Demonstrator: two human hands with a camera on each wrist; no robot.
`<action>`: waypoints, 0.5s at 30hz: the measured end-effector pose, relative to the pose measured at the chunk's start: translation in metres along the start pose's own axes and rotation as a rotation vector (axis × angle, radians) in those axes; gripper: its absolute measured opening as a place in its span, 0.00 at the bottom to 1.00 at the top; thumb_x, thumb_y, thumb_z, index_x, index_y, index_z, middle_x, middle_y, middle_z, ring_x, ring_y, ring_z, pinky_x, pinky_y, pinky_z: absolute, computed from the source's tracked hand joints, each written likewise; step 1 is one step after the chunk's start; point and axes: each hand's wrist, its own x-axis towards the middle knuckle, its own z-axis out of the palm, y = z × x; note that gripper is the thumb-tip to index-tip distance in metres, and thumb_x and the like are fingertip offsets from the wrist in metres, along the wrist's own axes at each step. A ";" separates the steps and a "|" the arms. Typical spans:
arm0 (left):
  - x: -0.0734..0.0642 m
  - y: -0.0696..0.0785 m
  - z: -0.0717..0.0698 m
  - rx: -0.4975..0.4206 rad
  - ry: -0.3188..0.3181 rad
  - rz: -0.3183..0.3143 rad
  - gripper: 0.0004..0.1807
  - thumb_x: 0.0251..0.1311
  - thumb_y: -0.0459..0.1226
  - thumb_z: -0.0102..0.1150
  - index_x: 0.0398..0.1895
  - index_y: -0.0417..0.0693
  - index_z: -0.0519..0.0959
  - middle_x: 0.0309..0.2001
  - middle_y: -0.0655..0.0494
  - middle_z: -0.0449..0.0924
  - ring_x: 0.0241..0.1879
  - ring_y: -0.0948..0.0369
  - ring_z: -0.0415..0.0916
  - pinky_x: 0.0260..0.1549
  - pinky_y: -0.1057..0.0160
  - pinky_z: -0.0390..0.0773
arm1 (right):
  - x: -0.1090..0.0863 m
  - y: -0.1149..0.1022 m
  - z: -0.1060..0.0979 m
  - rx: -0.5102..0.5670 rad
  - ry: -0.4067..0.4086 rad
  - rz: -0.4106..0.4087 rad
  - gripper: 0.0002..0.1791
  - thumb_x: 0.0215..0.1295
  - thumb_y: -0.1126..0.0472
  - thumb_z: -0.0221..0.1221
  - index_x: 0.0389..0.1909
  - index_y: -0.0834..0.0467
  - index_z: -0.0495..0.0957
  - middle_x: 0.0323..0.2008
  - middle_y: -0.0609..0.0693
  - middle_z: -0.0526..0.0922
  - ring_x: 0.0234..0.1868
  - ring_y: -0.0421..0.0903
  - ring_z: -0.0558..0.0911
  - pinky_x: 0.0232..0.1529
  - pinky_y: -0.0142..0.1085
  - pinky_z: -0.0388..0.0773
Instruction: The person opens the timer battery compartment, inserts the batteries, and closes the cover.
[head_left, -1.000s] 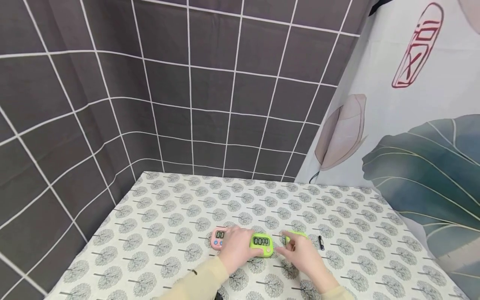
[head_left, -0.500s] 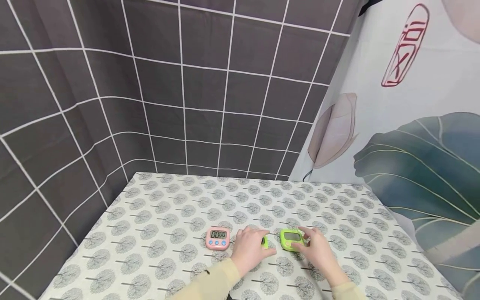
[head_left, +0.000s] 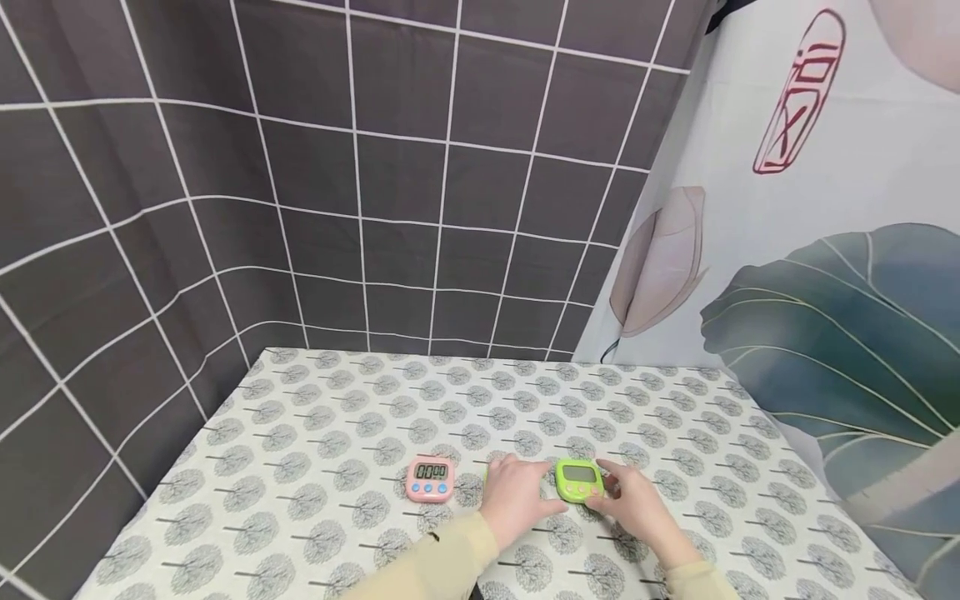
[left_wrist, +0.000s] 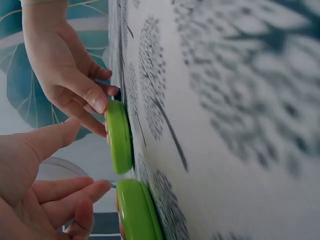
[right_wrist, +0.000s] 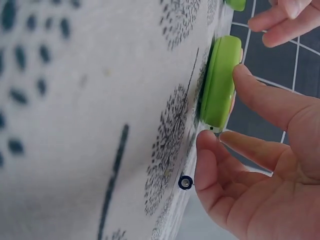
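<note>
A pink digital timer (head_left: pixel 430 479) with blue buttons lies at the left of the row, its screen reading zeros. To its right my left hand (head_left: pixel 513 498) reaches over a green timer (left_wrist: pixel 134 210), hiding most of it in the head view; thumb and fingers are spread. Another green timer (head_left: pixel 579 481) with a blank screen lies flat further right. My right hand (head_left: pixel 636 500) is at its right side, the thumb touching the timer's front and the fingertips right at its end in the right wrist view. Its index finger is nearly straight.
A small dark blue item (right_wrist: pixel 185 182) with a round end lies just beyond the right hand. The table has a cloth (head_left: pixel 360 400) printed with trees. A dark grid curtain (head_left: pixel 412 208) hangs behind, and a leaf-patterned white curtain (head_left: pixel 742 217) on the right.
My left hand has moved right over its green timer, uncovering the pink one. My right hand has shifted right, leaving the other green timer mostly visible. The view has turned slightly right.
</note>
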 end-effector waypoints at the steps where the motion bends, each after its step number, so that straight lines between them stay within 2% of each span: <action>1: 0.001 0.002 0.000 0.006 -0.001 0.002 0.30 0.44 0.56 0.69 0.50 0.52 0.81 0.41 0.60 0.85 0.35 0.62 0.74 0.45 0.59 0.68 | 0.000 0.000 0.001 0.003 -0.002 0.004 0.41 0.45 0.55 0.71 0.59 0.68 0.69 0.35 0.51 0.79 0.34 0.44 0.76 0.35 0.40 0.77; 9: 0.009 0.008 0.006 0.065 -0.025 -0.041 0.28 0.41 0.58 0.70 0.44 0.53 0.82 0.34 0.62 0.85 0.32 0.63 0.74 0.39 0.63 0.67 | 0.000 0.001 0.003 0.009 -0.012 0.017 0.38 0.47 0.59 0.70 0.59 0.70 0.69 0.34 0.50 0.79 0.34 0.44 0.77 0.34 0.39 0.78; 15: 0.018 0.009 0.011 0.028 -0.063 -0.088 0.24 0.40 0.56 0.71 0.34 0.51 0.82 0.25 0.63 0.80 0.27 0.64 0.70 0.37 0.63 0.66 | 0.000 0.000 0.003 0.008 -0.016 0.030 0.37 0.48 0.59 0.69 0.59 0.70 0.69 0.32 0.49 0.78 0.33 0.43 0.76 0.33 0.37 0.77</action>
